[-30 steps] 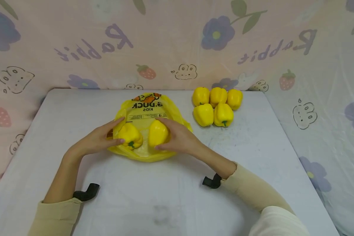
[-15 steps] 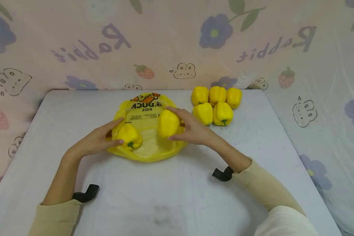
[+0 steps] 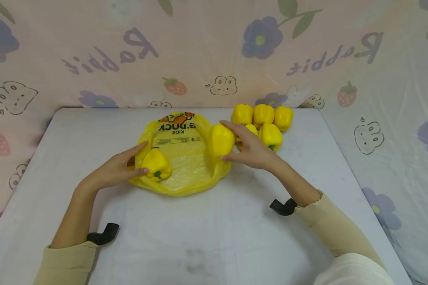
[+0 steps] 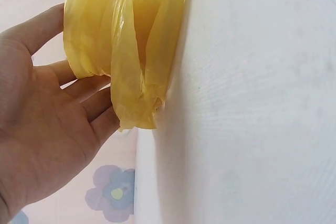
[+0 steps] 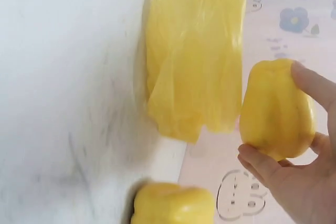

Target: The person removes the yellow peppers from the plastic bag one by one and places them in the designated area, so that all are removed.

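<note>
A yellow plastic bag (image 3: 185, 166) with duck print lies spread with its mouth up. Inside, at its left, rests a yellow bell pepper (image 3: 157, 164) with a green stem. My left hand (image 3: 123, 166) holds the bag's left side, thumb and fingers apart at the rim beside that pepper; the left wrist view shows some fingers (image 4: 94, 95) partly hidden behind the film. Above the bag's right rim, my right hand (image 3: 251, 148) grips a second yellow bell pepper (image 3: 222, 140) between thumb and fingers. That pepper (image 5: 276, 111) is clear of the table in the right wrist view.
Several yellow bell peppers (image 3: 270, 136) stand grouped at the table's back right, one partly hidden behind my right hand. The white table (image 3: 207, 237) meets a printed curtain (image 3: 199, 51) behind and at the sides. Black wrist mounts (image 3: 104, 233) stick out below both hands.
My right hand has carried its bell pepper from inside the bag rightward and away from me to above the right rim. The left hand and the other peppers have stayed put.
</note>
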The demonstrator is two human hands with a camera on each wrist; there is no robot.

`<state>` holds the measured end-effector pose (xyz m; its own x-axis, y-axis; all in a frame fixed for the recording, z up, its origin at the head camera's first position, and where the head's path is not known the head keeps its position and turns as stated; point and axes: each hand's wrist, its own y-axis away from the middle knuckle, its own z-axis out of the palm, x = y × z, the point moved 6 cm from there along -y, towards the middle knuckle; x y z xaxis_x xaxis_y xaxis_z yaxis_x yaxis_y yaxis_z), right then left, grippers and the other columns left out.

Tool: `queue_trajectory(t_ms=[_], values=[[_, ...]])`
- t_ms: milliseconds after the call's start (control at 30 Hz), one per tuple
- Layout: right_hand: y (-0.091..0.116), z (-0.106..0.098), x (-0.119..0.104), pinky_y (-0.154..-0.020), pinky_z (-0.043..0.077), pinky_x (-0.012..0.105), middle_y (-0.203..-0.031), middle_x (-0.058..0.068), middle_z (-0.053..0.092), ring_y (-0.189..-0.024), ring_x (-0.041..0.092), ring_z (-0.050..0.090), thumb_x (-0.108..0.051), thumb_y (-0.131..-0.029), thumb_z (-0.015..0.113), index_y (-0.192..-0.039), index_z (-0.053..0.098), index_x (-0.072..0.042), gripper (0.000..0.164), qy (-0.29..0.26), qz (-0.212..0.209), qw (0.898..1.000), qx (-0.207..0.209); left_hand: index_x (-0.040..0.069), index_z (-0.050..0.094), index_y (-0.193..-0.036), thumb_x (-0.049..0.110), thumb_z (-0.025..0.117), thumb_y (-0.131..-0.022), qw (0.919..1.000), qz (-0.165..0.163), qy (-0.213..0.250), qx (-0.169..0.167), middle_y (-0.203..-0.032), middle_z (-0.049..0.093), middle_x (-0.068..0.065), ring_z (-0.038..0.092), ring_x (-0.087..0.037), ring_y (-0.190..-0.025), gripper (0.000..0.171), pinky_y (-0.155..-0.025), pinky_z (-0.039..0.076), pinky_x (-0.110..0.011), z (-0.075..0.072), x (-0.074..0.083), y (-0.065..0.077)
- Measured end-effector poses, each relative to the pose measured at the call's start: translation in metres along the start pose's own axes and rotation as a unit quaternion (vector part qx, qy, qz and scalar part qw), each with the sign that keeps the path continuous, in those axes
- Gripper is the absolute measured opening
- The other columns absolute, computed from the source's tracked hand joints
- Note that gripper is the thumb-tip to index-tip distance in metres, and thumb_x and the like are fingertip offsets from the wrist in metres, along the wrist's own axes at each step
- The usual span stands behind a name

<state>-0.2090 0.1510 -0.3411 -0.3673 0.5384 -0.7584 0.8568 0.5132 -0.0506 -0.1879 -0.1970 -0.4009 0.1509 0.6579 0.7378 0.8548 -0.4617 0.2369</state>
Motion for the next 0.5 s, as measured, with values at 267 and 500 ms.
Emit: queue_trajectory(t_ms=[267,500], values=[[0.011,-0.023,0.013,-0.109,0.042,0.047,-0.158,0.001,0.031,-0.139,0.025,0.039,-0.017,-0.081,0.084,-0.155,0.033,-0.023,0.090,-0.039,0.004,0.999,0.028,0.014,0.020,-0.160,0.042,0.071,-0.092,0.9999,0.003,0.005,0.009,-0.162,0.020,-0.021,0.021,-0.045,-0.146,0.089,-0.113,0.021,-0.066,-0.002,0.000,0.002],[0.020,-0.046,0.023,-0.111,0.040,0.046,-0.156,0.003,0.033,-0.136,0.028,0.043,-0.019,-0.080,0.085,-0.156,0.032,-0.023,0.092,-0.038,0.041,0.997,0.046,0.013,0.021,-0.159,0.038,0.075,-0.089,0.9997,0.017,0.003,0.018,-0.162,0.021,-0.019,0.026,-0.045,-0.145,0.092,-0.113,0.024,-0.065,-0.004,0.003,0.003]])
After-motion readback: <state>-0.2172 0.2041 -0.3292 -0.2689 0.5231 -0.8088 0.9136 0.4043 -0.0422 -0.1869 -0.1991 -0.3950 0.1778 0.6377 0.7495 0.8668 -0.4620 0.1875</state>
